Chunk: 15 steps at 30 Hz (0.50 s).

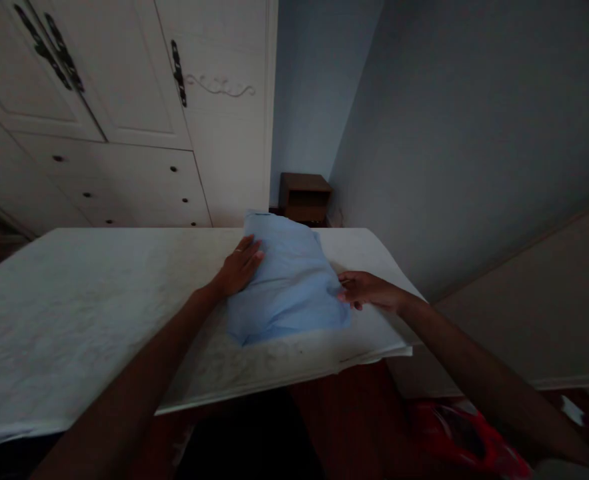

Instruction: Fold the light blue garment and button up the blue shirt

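A light-blue folded cloth point(289, 280), possibly a garment, lies slightly wrinkled on the white-covered ironing-board-like table point(124, 300). My left hand point(241, 265) rests on the cloth's left side, fingers stretched out and lying flat against it. At the right edge, my right hand point(367, 291) has its fingers curled, with the thumb and forefinger closed on the cloth's border. Part of those fingertips is hidden by the fabric. The cloth's far end reaches the table's back edge.
A white wardrobe point(224, 147) with dark handles stands behind the table at left. A small brown cabinet point(305, 193) sits in the back corner. The grey wall point(474, 133) runs along the right. A red bag-like item point(454, 433) lies low at the right.
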Available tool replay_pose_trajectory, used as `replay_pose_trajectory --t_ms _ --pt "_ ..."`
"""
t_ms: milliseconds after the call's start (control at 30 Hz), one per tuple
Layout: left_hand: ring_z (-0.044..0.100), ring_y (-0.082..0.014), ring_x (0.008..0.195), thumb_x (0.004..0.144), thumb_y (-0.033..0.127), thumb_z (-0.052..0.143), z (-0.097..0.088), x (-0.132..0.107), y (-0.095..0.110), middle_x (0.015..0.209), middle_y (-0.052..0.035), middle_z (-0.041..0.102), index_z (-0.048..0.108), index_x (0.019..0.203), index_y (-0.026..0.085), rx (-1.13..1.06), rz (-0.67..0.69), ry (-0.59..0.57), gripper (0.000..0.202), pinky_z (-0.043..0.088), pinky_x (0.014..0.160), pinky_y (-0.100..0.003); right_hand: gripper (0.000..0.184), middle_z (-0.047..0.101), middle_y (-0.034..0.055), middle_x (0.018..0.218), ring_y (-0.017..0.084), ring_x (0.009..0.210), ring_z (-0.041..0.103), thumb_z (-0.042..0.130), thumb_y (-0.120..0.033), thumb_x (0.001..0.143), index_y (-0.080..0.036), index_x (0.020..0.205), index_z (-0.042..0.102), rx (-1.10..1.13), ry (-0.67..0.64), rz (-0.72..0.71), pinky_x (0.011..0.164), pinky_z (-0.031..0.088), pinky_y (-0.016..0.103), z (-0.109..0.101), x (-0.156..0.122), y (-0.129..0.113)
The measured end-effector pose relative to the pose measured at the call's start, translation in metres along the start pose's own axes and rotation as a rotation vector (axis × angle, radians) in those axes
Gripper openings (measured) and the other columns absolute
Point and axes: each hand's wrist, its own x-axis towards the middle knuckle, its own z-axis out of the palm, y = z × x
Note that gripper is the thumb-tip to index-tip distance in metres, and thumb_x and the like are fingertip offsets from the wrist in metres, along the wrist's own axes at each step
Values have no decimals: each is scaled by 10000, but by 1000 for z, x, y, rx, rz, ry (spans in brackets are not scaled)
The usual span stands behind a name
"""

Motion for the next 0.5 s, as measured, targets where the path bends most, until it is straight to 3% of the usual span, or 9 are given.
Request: replay_pose_trajectory --t_ms 100,200,267,367,500 --pt "134 -231 1457 922 627 217 -14 -27 11 1575 -109 206 287 1474 162 -101 -45 -5 725 165 1180 -439 609 612 -35 729 64 523 495 854 -337 572 -176 1080 559 49 83 -28 440 358 191 8 -11 7" --pt "86 -283 1459 845 684 411 -24 -73 28 1579 -125 178 168 1508 180 -29 62 -56 868 183 1169 -489 542 622 -12 749 82 570 524 845 -345 583 -152 1023 593 72 101 -31 485 393 214 13 -15 12" --pt "69 -311 1459 749 675 583 -23 -103 37 1591 -115 130 116 1514 215 74 135 -30 1008 204 1161 -509 476 628 -1 751 93 604 539 841 -344 590 -143 959 617 67 84 -38 506 403 220 16 -16 15" --pt "233 -293 1429 819 519 596 -12 -132 41 1569 -133 207 110 1507 221 136 63 81 894 308 1126 -479 446 640 1 779 92 617 546 848 -328 579 -147 928 637 124 144 -90 521 413 222 21 -17 19" --pt "480 -311 1257 785 453 656 -3 -138 39 1389 -160 466 246 1464 184 163 -60 150 837 445 1008 -476 425 630 -18 715 83 572 541 839 -338 595 -158 933 657 228 223 -150 510 414 213 28 -20 24"
